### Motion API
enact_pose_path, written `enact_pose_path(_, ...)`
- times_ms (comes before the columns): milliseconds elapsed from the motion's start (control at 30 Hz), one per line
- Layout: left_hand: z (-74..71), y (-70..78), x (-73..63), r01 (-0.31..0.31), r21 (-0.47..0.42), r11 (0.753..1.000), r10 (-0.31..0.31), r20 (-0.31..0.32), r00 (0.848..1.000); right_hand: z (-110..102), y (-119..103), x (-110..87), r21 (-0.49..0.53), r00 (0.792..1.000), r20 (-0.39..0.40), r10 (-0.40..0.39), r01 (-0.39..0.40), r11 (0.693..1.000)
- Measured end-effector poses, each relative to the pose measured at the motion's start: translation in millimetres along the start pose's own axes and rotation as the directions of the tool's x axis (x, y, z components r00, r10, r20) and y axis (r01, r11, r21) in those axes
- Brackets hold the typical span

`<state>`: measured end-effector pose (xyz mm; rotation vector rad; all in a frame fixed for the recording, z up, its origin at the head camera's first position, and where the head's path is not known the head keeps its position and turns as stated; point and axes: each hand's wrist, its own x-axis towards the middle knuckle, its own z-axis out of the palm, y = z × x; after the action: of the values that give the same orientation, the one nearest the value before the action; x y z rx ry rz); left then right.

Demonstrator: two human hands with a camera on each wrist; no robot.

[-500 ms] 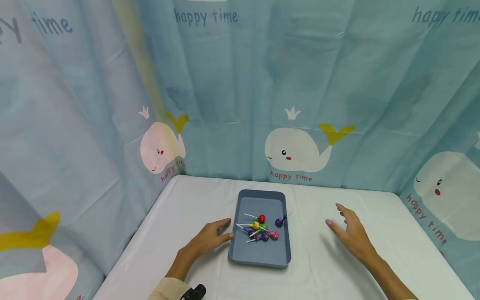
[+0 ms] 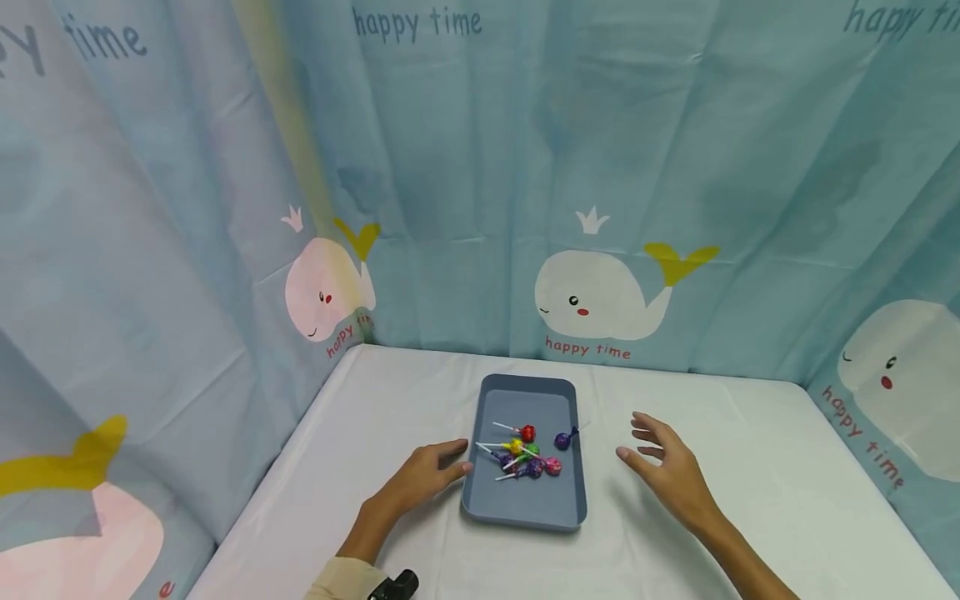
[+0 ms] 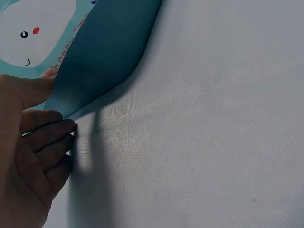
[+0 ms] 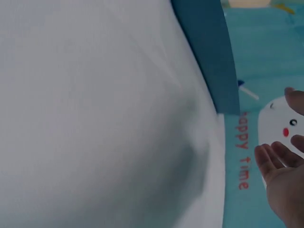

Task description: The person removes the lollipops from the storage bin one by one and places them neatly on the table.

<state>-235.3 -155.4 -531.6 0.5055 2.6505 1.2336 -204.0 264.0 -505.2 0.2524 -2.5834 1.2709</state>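
Observation:
A blue-grey tray (image 2: pixel 525 507) lies on the white-covered table with several wrapped lollipops in it. Most are bunched left of its middle: a yellow lollipop (image 2: pixel 516 446), a green one (image 2: pixel 532 450), a pink one (image 2: pixel 552 466) and purple ones. A red lollipop (image 2: pixel 528 433) lies just above the bunch, and a separate purple lollipop (image 2: pixel 562 441) sits by the right wall, its stick over the rim. My left hand (image 2: pixel 423 481) is at the left rim, fingers extended, thumb against the tray wall (image 3: pixel 104 52). Held in the air right of the tray, my right hand (image 2: pixel 671 477) has spread, loose fingers and holds nothing.
The white tablecloth (image 2: pixel 390 392) spreads around the tray. Behind and at both sides hangs a blue curtain (image 2: pixel 465 275) printed with whales. A black device (image 2: pixel 395 585) is strapped at my left wrist.
My right hand has moved left, closer to the tray. The left hand stays at the rim, and the lollipops keep their places. The head view has shifted slightly.

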Motion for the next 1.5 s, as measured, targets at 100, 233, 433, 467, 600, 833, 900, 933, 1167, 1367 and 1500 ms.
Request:
enact_pose_path(100,0.2,1.3,-0.1,0.005,-0.015,1.0,-0.005,-0.001,1.0,10.0,-7.0,-0.7,0.052,1.0,0.011,0.011,-0.011,0.999)
enact_pose_path(233,0.8,1.6,0.5,0.009,-0.028,1.0,-0.009,-0.007,1.0,22.1,-15.2,-2.9,0.136,0.999,0.034,0.037,-0.041,0.99)
enact_pose_path(433,1.9,1.1,2.2,0.011,-0.037,0.999,-0.012,-0.023,1.0,37.0,-24.2,-5.3,0.258,0.999,0.044,0.033,-0.043,0.965)
enact_pose_path(467,2.0,1.2,2.5,0.009,-0.035,0.999,-0.01,-0.027,1.0,39.1,-25.4,-5.4,0.268,0.999,0.046,0.03,-0.041,0.962)
enact_pose_path(600,2.7,1.1,2.0,0.008,-0.024,1.0,-0.009,-0.041,0.999,47.8,-28.6,-5.9,0.306,0.998,0.05,0.024,-0.038,0.951)
enact_pose_path(833,3.0,0.1,-2.4,0.021,-0.016,1.0,-0.022,-0.055,0.998,63.5,-40.0,-7.7,0.301,0.998,0.047,0.036,-0.049,0.952)
enact_pose_path(900,3.0,-0.7,-3.0,0.018,-0.017,1.0,-0.019,-0.06,0.998,67.3,-43.8,-7.0,0.301,0.998,0.045,0.041,-0.052,0.952)
enact_pose_path(933,3.1,-1.0,-3.2,0.017,-0.017,1.0,-0.018,-0.061,0.998,69.1,-45.8,-6.6,0.299,0.998,0.045,0.046,-0.057,0.953)
enact_pose_path(1167,4.3,-2.6,-3.6,0.012,-0.037,0.999,-0.015,-0.064,0.998,81.5,-55.3,-2.6,0.321,0.994,0.064,0.087,-0.104,0.941)
enact_pose_path(1367,8.0,-5.5,-3.5,0.021,-0.035,0.999,-0.023,-0.072,0.997,92.6,-62.1,1.1,0.297,0.996,0.039,0.077,-0.085,0.951)
enact_pose_path(1500,10.0,-6.6,-3.7,0.018,-0.031,0.999,-0.02,-0.079,0.997,99.3,-66.1,2.4,0.251,0.998,0.021,0.063,-0.066,0.966)
